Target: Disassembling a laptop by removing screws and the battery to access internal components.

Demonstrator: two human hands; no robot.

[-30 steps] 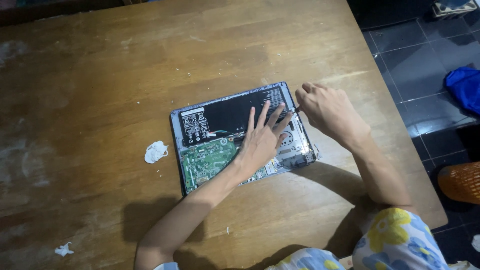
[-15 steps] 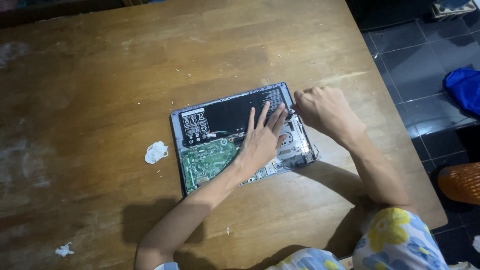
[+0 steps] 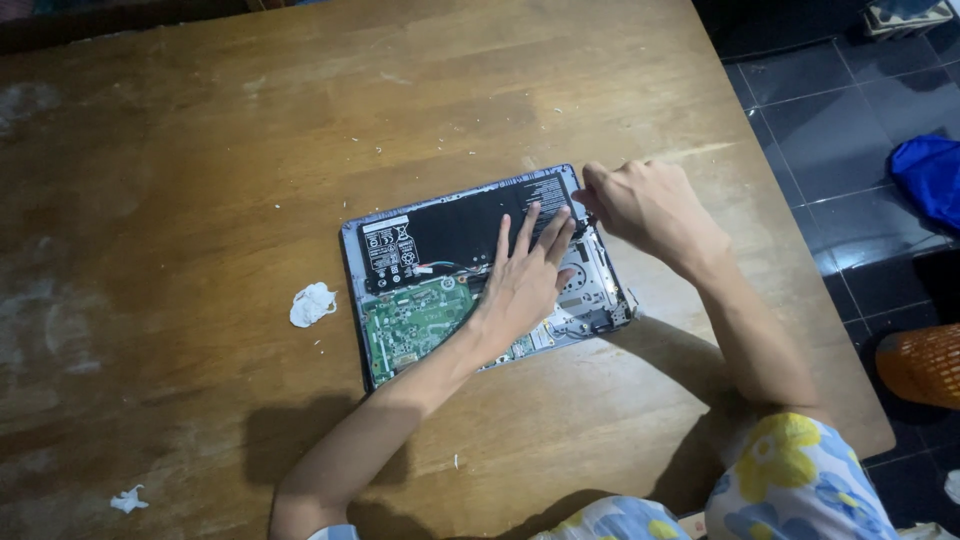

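An opened laptop lies bottom-up on the wooden table, its black battery and green circuit board exposed. My left hand rests flat on the laptop's insides, fingers spread over the battery's right end. My right hand is curled at the laptop's far right corner, pinching a thin dark tool whose tip shows between the fingers; most of the tool is hidden.
A crumpled white tissue lies left of the laptop, and a smaller white scrap sits near the table's front left. Beyond the table's right edge is dark tiled floor with a blue cloth and an orange basket.
My right hand has shifted slightly toward the laptop's far right corner. My left hand stays pressed on the laptop.
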